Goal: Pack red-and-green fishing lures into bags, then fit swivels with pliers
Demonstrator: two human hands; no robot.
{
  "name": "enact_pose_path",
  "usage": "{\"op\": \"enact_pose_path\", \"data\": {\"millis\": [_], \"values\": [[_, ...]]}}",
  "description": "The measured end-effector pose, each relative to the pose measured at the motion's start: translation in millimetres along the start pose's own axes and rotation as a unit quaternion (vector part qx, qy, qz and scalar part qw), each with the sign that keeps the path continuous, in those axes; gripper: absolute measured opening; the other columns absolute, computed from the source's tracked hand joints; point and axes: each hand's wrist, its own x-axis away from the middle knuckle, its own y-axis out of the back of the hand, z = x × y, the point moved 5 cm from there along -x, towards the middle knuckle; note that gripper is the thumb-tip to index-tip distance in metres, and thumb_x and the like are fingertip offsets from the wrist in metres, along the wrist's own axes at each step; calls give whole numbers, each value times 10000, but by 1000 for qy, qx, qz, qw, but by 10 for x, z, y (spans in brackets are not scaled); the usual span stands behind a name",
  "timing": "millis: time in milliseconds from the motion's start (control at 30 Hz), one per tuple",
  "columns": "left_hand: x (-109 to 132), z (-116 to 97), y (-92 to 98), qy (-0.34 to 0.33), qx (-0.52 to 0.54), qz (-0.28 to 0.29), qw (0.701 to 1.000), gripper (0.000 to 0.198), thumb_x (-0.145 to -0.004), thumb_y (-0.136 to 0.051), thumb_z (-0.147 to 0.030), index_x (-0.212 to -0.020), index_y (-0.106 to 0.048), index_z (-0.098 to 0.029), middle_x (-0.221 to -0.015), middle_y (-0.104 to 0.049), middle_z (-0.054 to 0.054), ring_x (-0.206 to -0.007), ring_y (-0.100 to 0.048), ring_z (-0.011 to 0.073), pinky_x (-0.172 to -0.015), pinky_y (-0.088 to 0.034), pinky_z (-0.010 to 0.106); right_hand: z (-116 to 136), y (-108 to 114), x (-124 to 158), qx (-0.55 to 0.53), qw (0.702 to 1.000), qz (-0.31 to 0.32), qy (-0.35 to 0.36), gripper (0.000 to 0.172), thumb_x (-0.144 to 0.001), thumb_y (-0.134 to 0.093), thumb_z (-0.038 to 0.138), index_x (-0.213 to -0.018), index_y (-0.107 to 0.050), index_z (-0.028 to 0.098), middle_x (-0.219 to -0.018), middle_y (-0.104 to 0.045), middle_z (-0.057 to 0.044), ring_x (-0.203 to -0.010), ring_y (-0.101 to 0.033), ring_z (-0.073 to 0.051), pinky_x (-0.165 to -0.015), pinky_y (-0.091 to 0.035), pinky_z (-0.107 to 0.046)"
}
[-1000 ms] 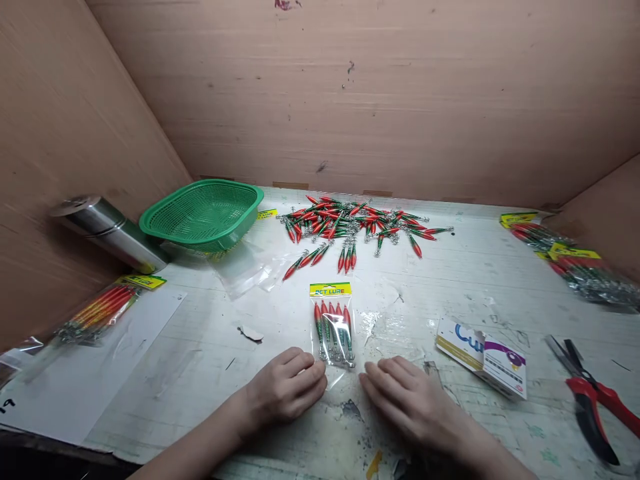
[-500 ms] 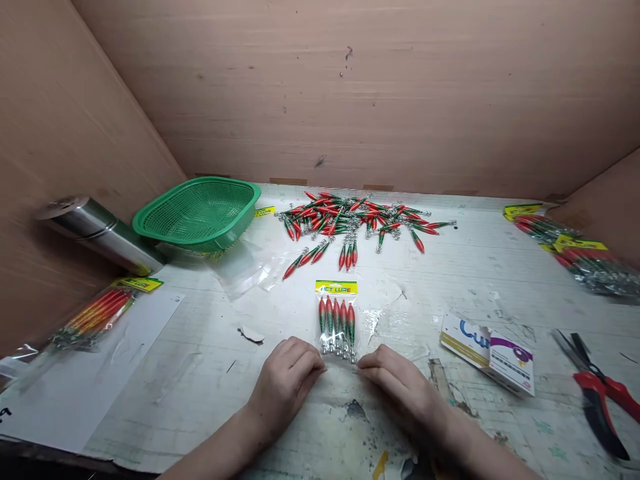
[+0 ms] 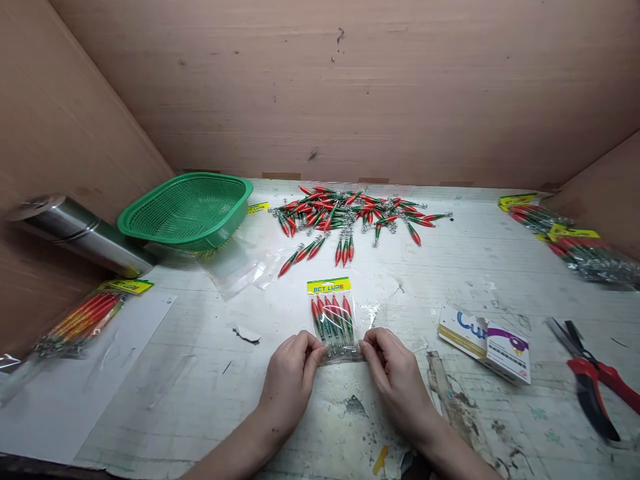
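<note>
Both hands [image 3: 345, 373] have closed in, pinching lure packet [image 3: 331, 317].

- Open table [image 3: 450, 267] right of the lure packet [image 3: 331, 313], up to the card box [image 3: 485, 343].
- Loose lures [image 3: 345, 213] block the far middle.
- Green basket [image 3: 187, 210], steel flask [image 3: 75, 233] crowd far left.
- Pliers [image 3: 595, 393] near right edge.

A scuffed white table [image 3: 500, 267] carries loose lures [image 3: 345, 213], a green basket [image 3: 186, 210], packets [image 3: 333, 313], pliers [image 3: 593, 390].
</note>
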Motion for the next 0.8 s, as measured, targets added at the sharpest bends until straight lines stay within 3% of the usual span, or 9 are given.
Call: {"op": "enact_pose_path", "data": {"millis": [300, 500, 567, 667, 733, 800], "values": [[-60, 9, -34, 62, -40, -7, 997, 255, -931, -472, -279, -680, -462, -230, -579, -581, -33, -498, -549, 149, -491, -390, 228, -41, -136, -21, 43, 996, -37, -69, 217, -925, -441, 197, -715, -416, 245, -627, -545, -4, -580, -520, -177, -539, -380, -274], [-74, 26, -16, 68, -29, 14, 997, 227, -921, -483, -248, -696, -475, -223, -588, -582, -37, -508, -546, 141, -501, -393, 222, -23, -79, -65, 34, 998, -9, -53, 232, -910, -462, 163, -701, -401, 242, -617, -526, 13, -547, -503, -155, -505, -388, -248], [-34, 15, 12, 23, -3, 21, 1000, 203, -928, -489, -229, -727, -512, -215, -634, -610, -25, -552, -572, 140, -527, -431, 220, 6, -4, -72, 18, 999, 20, -20, 214, -922, -474, 165, -721, -440, 233, -635, -536, 18, -547, -505, -142, -503, -404, -235], [76, -49, 68, -106, -15, 15, 994, 206, -946, -483, -195, -755, -557, -203, -664, -632, -9, -596, -590, 139, -552, -455, 217, 55, 110, -32, -5, 996, 72, 56, 160, -914, -518, 167, -764, -510, 223, -674, -558, 11, -600, -526, -141, -529, -430, -227], [171, -123, 92, -209, -53, 1, 977, 254, -976, -421, -158, -773, -570, -194, -665, -639, 2, -600, -584, 139, -562, -451, 223, 73, 164, 28, -12, 989, 95, 109, 163, -917, -518, 160, -768, -536, 223, -681, -574, 1, -647, -520, -156, -568, -433, -243], [246, -181, 95, -271, -78, -7, 960, 306, -999, -349, -128, -794, -569, -186, -664, -644, 6, -587, -567, 135, -564, -439, 231, 72, 195, 95, -12, 984, 104, 146, 191, -937, -487, 148, -774, -552, 223, -676, -595, -11, -666, -493, -171, -592, -417, -267]]}}
